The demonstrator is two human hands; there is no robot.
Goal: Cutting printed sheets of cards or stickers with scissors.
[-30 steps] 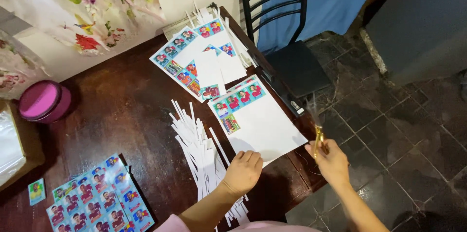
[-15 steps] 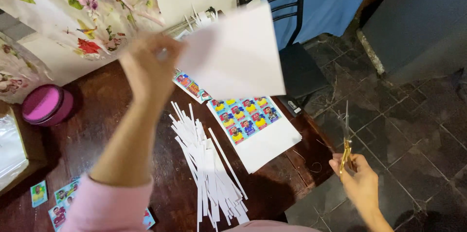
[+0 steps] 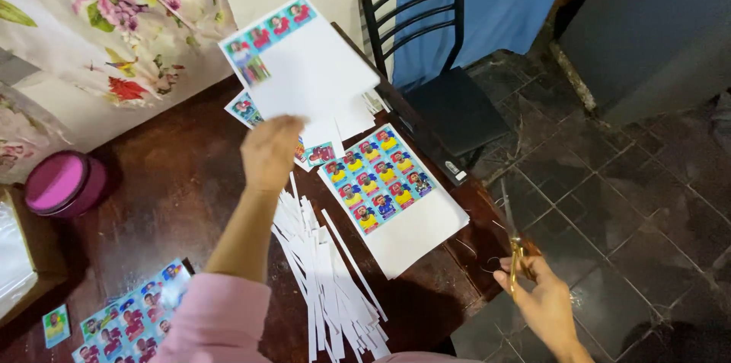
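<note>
The left hand [image 3: 270, 151] is raised above the table [image 3: 167, 180], fingers pinched on the lower edge of a sheet [image 3: 301, 66] that is mostly white, with a row of colourful cards printed along its top. The right hand [image 3: 537, 298] hangs off the table's right edge, over the tiled floor [image 3: 647, 203], fingers closed through the handles of the scissors [image 3: 514, 245], whose blades point up and look nearly closed.

A second sheet [image 3: 396, 199] lies flat on the table just right of the left hand, carrying a block of uncut cards across its upper half and blank paper below. More printed sheets [image 3: 247, 108] lie beyond the left hand, partly hidden by the lifted one.

Judging by what lies around, the cutting is well under way but far from over: a thick heap of white strips [image 3: 327, 287] sits at the table's near edge, beside the sleeve [image 3: 221, 325], and trimmed cards [image 3: 133, 325] are gathered at the near left corner, with one single card [image 3: 55, 325] apart from them. The lifted sheet, the flat one and those beyond all look uncut.

A pink tub [image 3: 65, 184] stands at the table's left side; a black chair [image 3: 438, 66] stands at its far right corner.
</note>
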